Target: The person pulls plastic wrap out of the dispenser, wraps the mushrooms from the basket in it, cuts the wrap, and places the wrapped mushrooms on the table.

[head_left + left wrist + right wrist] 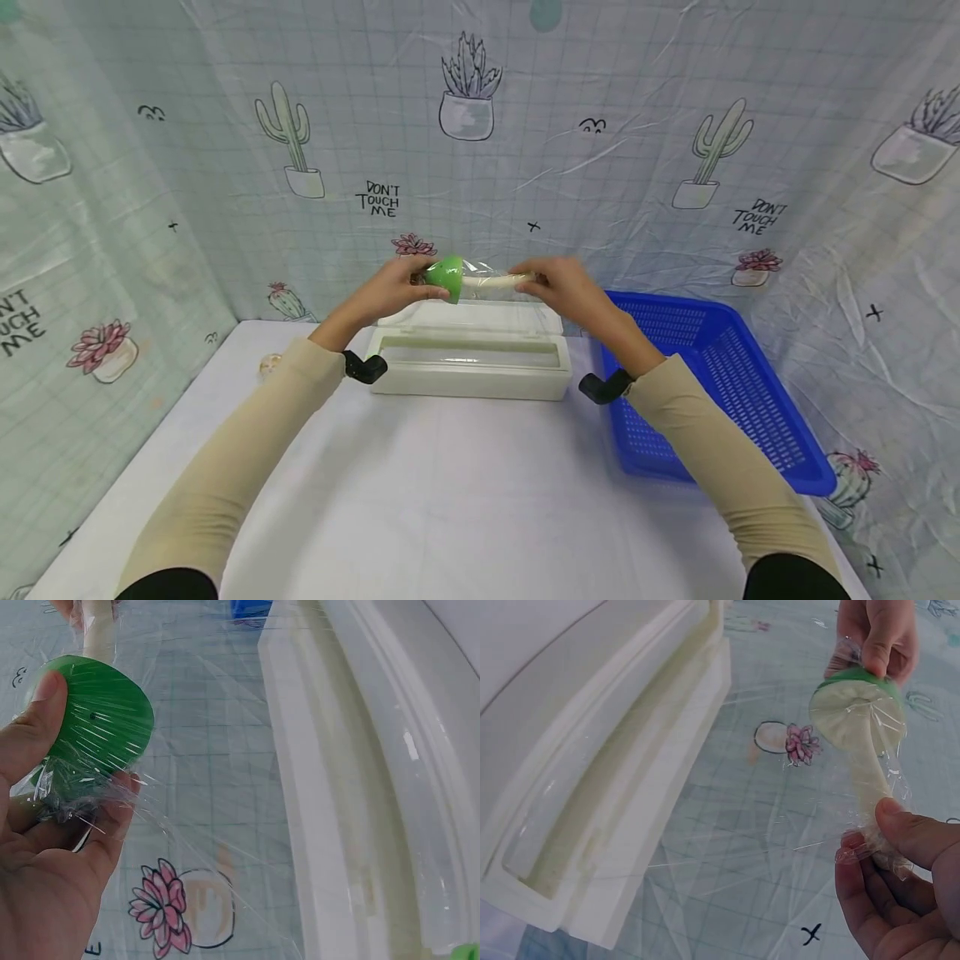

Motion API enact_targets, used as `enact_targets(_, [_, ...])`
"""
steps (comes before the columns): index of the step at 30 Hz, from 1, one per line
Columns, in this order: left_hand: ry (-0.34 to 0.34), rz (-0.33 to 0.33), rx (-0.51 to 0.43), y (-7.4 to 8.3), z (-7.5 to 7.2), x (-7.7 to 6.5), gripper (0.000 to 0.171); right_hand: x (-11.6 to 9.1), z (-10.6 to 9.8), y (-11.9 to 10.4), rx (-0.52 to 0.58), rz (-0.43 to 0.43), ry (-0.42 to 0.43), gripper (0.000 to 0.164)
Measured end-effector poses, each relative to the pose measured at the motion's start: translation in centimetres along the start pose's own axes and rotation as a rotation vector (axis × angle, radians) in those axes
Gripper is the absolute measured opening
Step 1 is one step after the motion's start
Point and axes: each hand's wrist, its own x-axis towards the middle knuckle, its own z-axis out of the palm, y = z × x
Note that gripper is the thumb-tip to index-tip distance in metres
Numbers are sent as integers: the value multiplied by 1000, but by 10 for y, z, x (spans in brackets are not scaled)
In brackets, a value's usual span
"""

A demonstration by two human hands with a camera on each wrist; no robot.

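A green-capped mushroom [447, 279] with a cream stem lies sideways in the air above the back of a white cling film dispenser [468, 383]. My left hand [386, 292] grips the cap end, thumb on the green top. With thumb and fingers, my right hand [907, 885] pinches the far end of the stem [870, 769]. Clear cling film [202, 682] is wrapped around the cap and stem, bunched under the fingers. In both wrist views the film stretches from the mushroom toward the dispenser, whose lid stands raised.
A blue plastic basket [750, 392] stands on the right, partly behind my right forearm. On the left, a small round yellowish thing [268, 364] sits by my left sleeve. A printed sheet [480, 183] hangs behind the white table [480, 500].
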Motion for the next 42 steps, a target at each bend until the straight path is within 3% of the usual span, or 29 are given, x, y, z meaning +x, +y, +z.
enact_targets(14, [26,19,-35,16,-15,7,57,8,-20,-7,-50,-34,63,29])
enact_targets(23, [5,36,-88,24,-25,10,51,11,-33,-13,-64,-43,91,28])
enact_targets(42, [-27,51,-57,48,-44,9,37,15,-61,-26,-91,-42,107,30])
